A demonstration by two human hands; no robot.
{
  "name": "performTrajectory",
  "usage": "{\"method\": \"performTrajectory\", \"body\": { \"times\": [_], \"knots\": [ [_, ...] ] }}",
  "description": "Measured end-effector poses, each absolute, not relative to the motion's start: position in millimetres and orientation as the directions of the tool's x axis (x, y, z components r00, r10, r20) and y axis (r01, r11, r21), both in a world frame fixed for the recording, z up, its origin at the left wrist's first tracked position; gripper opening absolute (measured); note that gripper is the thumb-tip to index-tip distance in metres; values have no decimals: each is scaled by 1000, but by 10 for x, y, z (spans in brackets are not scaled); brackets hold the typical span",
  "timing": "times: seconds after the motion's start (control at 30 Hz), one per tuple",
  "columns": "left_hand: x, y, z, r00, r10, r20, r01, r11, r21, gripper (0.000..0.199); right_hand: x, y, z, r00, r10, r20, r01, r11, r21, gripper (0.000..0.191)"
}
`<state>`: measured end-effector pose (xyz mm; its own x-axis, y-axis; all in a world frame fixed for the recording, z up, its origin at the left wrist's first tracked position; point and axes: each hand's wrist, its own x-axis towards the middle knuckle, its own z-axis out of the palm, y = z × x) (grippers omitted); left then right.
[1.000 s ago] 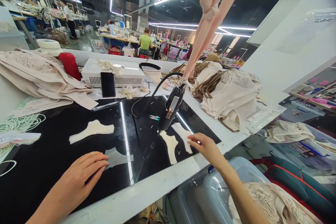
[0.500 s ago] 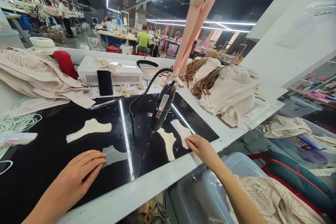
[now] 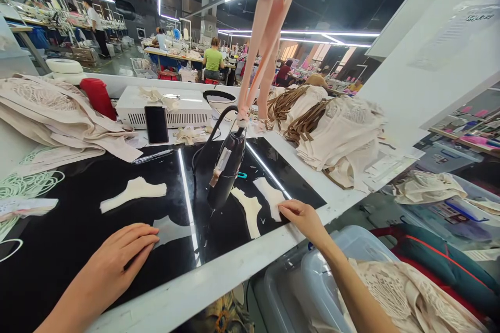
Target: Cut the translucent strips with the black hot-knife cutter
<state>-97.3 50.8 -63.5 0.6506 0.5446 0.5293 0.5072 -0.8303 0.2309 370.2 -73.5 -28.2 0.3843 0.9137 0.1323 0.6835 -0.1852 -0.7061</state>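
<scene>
My right hand (image 3: 300, 218) is closed in a pinch at the lower right end of a white shaped fabric piece (image 3: 269, 192), which lies on the black board (image 3: 78, 239). Just left of it lies a cream fabric piece (image 3: 250, 210) of similar shape. My left hand (image 3: 121, 250) rests on the board with fingers stretched out, holding nothing; its fingertips touch the edge of a translucent grey shaped piece (image 3: 174, 232). Between my hands a black corded hand tool (image 3: 226, 169) hangs upright from pink fabric strips (image 3: 260, 52). Another stack of cream pieces (image 3: 133, 193) lies further left.
A white vented box (image 3: 167, 114) and a phone (image 3: 156, 124) stand at the back. Beige garments are heaped at left (image 3: 58, 109) and right (image 3: 339, 130). Green cord (image 3: 27, 187) lies at the left edge. Plastic bins (image 3: 324, 270) stand below the table's right edge.
The hanging tool and its pink strips have swung to the left, uncovering a small teal clip on the board. Both hands have stayed almost in place.
</scene>
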Motion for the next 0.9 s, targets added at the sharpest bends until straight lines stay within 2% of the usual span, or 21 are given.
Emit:
{"method": "performTrajectory", "body": {
  "times": [0.2,0.4,0.7,0.9],
  "knots": [
    [-983,526,-642,651,528,545,496,-840,221,27,3705,-736,-224,472,875,113,585,-215,-782,30],
    [-1003,513,-677,646,548,531,519,-826,222,30,3763,-730,-6,573,815,91,452,-221,-864,37],
    [-991,493,-627,639,547,541,508,-828,239,28,3761,-687,130,579,810,89,296,-107,-949,46],
    [-964,487,-554,608,566,557,487,-820,301,24,3576,-809,315,513,855,81,194,-23,-981,37]
  ]
}}
